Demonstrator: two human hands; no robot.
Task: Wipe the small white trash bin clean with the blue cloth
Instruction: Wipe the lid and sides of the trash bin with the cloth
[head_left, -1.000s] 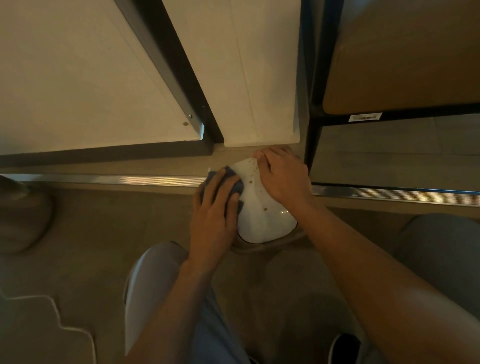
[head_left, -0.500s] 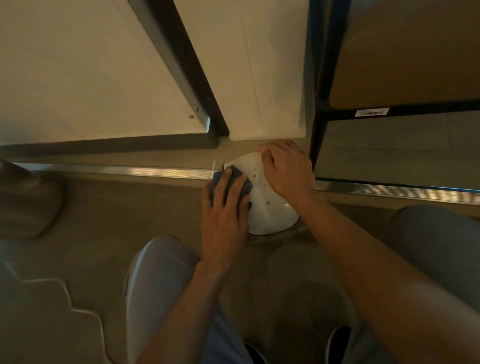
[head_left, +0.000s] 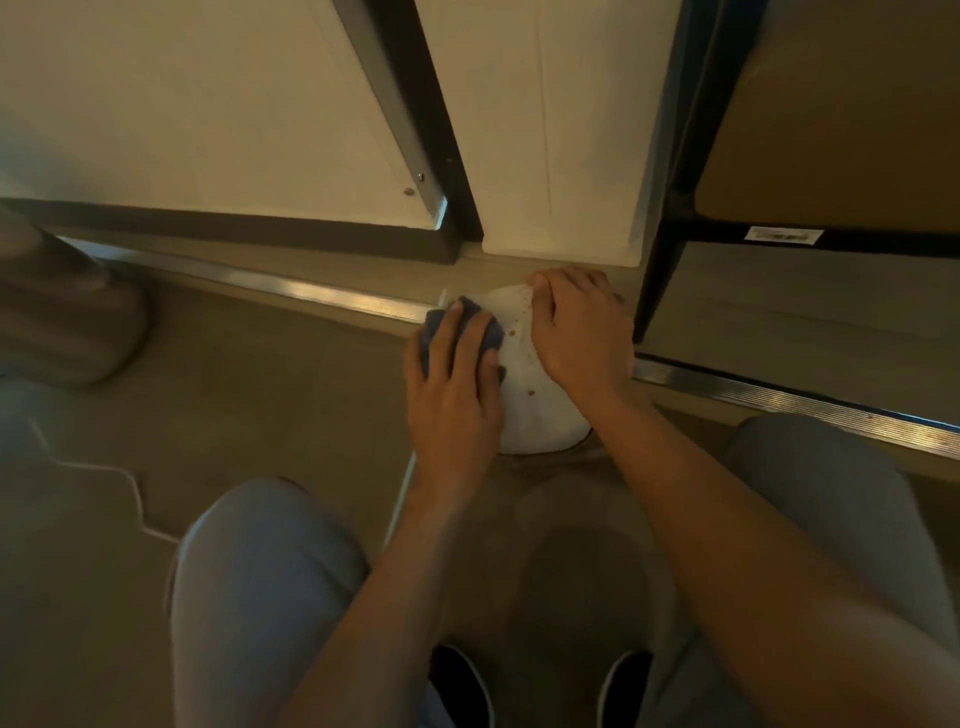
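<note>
The small white trash bin (head_left: 530, 384) lies tipped on the floor in front of me, with brown specks on its side. My left hand (head_left: 454, 384) presses the blue cloth (head_left: 485, 325) flat against the bin's left side; only the cloth's upper edge shows past my fingers. My right hand (head_left: 579, 332) grips the bin's far right end and holds it steady. The hands hide much of the bin.
I crouch on a brown floor, knees (head_left: 260, 571) either side and dark shoes (head_left: 460, 686) below. A metal floor strip (head_left: 311, 291) runs behind the bin. White panels (head_left: 561, 130) and a black-framed shelf (head_left: 670, 218) stand close behind. A white cable (head_left: 130, 488) lies left.
My left hand has slid the cloth along the bin's left side, away from me towards its far end. My right hand keeps its hold. My head has shifted slightly.
</note>
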